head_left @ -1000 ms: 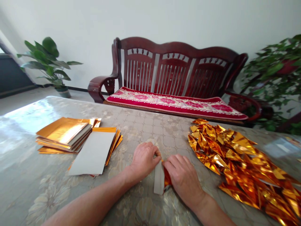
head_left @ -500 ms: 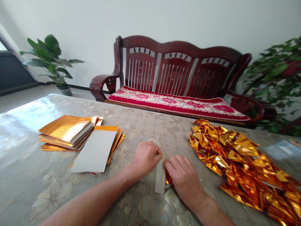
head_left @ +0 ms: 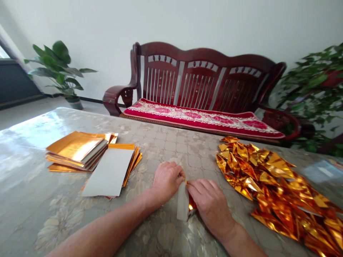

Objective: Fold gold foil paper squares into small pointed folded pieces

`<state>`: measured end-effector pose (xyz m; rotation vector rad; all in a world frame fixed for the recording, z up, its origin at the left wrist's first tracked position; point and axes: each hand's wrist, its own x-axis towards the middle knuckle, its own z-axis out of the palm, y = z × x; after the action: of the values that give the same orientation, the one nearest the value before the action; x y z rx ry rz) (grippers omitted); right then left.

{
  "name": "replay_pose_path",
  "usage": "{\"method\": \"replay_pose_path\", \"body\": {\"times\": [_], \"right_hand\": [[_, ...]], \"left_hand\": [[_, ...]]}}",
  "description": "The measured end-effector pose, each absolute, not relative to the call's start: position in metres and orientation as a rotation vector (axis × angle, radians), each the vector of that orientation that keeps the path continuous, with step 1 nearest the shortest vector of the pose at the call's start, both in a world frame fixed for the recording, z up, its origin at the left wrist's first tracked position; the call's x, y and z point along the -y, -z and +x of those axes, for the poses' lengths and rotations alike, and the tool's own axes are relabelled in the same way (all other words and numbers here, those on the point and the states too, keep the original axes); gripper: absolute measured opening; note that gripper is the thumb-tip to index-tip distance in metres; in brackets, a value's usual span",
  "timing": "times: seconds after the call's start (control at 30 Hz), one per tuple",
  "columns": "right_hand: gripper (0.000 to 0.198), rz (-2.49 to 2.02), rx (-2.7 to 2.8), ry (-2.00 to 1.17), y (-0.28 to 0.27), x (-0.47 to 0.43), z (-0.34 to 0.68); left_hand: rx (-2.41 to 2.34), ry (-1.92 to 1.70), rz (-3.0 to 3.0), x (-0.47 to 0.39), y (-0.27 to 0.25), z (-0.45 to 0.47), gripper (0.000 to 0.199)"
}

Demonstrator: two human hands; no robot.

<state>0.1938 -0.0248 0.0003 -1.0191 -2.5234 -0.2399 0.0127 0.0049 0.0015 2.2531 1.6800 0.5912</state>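
Observation:
Between my two hands, low in the middle of the head view, is a partly folded sheet of gold foil paper [head_left: 183, 204]. Its pale back faces left and a shiny orange-gold strip shows on the right. My left hand [head_left: 168, 178] pinches the far end of it, fingers curled. At that same end, from the right, my right hand [head_left: 210, 200] grips the paper with thumb and fingers closed, its palm covering part of the foil. The fingertips of both hands nearly meet there. The near end of the paper rests at the tabletop.
Left on the patterned table [head_left: 160, 142] lie a stack of gold foil sheets [head_left: 75, 146] and a fanned stack with its pale side up [head_left: 108, 173]. A long pile of folded gold foil pieces [head_left: 268, 178] covers the right. Behind stands a wooden bench [head_left: 198, 76].
Very little differs. My right fingertips have shifted slightly at the far end of the folded paper, and the view has moved a touch; both hands keep their hold.

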Motion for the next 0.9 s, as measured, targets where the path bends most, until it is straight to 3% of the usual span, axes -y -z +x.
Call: {"method": "replay_pose_path", "body": {"times": [0.9], "right_hand": [[0.028, -0.929, 2.457, 0.301, -0.0018, 0.0253, 0.1967]], "left_hand": [[-1.619, -0.592, 2.194, -0.0035, -0.0038, 0.0077, 0.011]]}}
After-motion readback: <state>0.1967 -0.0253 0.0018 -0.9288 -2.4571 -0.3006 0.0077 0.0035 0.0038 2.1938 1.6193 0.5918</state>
